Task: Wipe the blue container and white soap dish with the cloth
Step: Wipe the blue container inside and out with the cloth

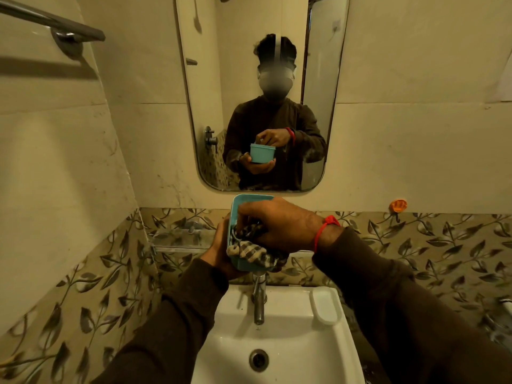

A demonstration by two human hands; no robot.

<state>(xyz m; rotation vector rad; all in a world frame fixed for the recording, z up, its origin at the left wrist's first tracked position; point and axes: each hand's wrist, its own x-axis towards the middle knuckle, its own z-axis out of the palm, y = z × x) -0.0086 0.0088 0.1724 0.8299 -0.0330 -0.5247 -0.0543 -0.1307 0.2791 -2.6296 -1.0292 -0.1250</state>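
My left hand [219, 253] cups the blue plastic container [235, 217] from below, while my right hand [277, 225] clamps the checked cloth [249, 249] inside it.

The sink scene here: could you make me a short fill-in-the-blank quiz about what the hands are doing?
1. The left hand holds the blue container from ____.
2. The right hand presses a checked ____ into the container.
3. The white soap dish sits on the sink rim, to the ____ of the tap.
4. A ____ thread circles the right wrist.

Missing words: below; cloth; right; red
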